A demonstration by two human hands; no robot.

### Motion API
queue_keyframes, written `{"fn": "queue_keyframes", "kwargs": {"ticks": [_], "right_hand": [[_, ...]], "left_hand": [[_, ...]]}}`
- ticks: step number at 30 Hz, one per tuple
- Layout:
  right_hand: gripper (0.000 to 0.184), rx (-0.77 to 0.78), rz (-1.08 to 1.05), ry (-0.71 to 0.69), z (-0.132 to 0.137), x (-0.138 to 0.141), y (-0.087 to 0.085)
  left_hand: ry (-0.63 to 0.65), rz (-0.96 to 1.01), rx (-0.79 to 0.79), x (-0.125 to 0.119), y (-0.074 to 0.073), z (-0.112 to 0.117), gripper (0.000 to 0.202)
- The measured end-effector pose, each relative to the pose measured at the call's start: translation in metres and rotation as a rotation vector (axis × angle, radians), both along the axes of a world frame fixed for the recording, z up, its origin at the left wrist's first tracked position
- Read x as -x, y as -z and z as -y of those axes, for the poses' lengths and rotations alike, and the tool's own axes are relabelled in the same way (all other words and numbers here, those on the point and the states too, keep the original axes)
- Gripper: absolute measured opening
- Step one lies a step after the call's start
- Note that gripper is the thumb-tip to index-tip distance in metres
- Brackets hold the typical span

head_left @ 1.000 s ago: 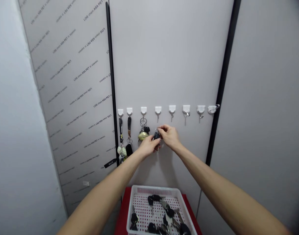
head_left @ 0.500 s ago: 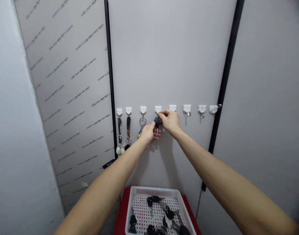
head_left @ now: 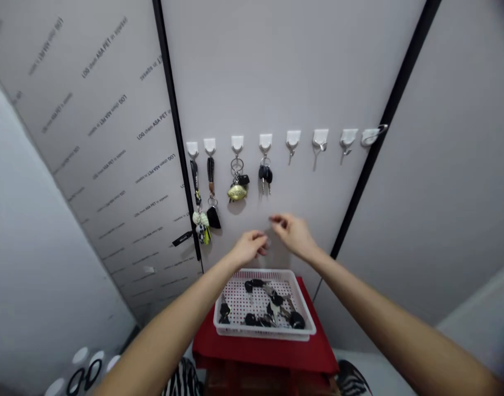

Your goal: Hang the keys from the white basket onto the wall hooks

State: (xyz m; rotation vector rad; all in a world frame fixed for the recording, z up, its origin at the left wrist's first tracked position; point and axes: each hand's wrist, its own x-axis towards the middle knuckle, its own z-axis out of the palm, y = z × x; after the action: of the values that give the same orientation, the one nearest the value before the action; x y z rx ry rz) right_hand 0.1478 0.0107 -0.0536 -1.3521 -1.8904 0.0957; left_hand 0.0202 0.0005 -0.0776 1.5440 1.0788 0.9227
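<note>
Both hands are in mid-air between the row of wall hooks and the basket, with nothing visible in them. My left hand [head_left: 249, 247] is over the back rim of the white plastic basket [head_left: 268, 331], its fingers loosely bent and apart. To its right and a little higher, my right hand [head_left: 293, 234] is open, thumb and forefinger stretched toward the left; its fingers are slightly blurred. Above them, a bunch of black-headed keys [head_left: 265, 175] hangs from the fourth hook [head_left: 265, 141]. Several more black-headed keys [head_left: 277, 300] lie in the basket.
To the left hang a keyring with a gold rugby-ball charm [head_left: 237, 192], a braided strap with a black fob [head_left: 213, 216] and a strap with charms [head_left: 201, 220]. Bare hooks [head_left: 320, 137] continue rightward. A red cloth [head_left: 264, 352] lies under the basket. Black-handled scissors [head_left: 84, 377] show lower left.
Both hands have let go of the black-headed keys, which now hang from the fourth hook, and have dropped toward the basket. My view has tilted down.
</note>
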Motion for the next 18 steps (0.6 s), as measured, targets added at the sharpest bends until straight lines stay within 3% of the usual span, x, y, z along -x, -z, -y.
{"fn": "queue_keyframes", "kwargs": {"ticks": [2, 4, 6, 8, 13, 18], "right_hand": [[0.025, 0.261, 0.224, -0.104, 0.012, -0.007, 0.047], [0.025, 0.450, 0.412, -0.072, 0.021, -0.013, 0.088], [0.028, 0.492, 0.496, -0.023, 0.027, -0.013, 0.117], [0.032, 0.453, 0.512, -0.008, 0.029, -0.009, 0.132], [0.034, 0.435, 0.427, 0.005, 0.028, 0.008, 0.143], [0.023, 0.424, 0.389, -0.061, 0.028, 0.010, 0.151]], "left_hand": [[-0.007, -0.104, 0.026, 0.003, 0.040, 0.003, 0.022], [-0.068, -0.246, -0.016, 0.007, 0.078, 0.005, 0.026], [-0.135, -0.400, -0.090, 0.010, 0.107, 0.007, 0.029], [-0.177, -0.513, -0.159, 0.012, 0.126, 0.009, 0.034], [-0.202, -0.614, -0.238, 0.012, 0.140, 0.013, 0.042], [-0.151, -0.653, -0.138, 0.012, 0.141, 0.012, 0.033]]}}
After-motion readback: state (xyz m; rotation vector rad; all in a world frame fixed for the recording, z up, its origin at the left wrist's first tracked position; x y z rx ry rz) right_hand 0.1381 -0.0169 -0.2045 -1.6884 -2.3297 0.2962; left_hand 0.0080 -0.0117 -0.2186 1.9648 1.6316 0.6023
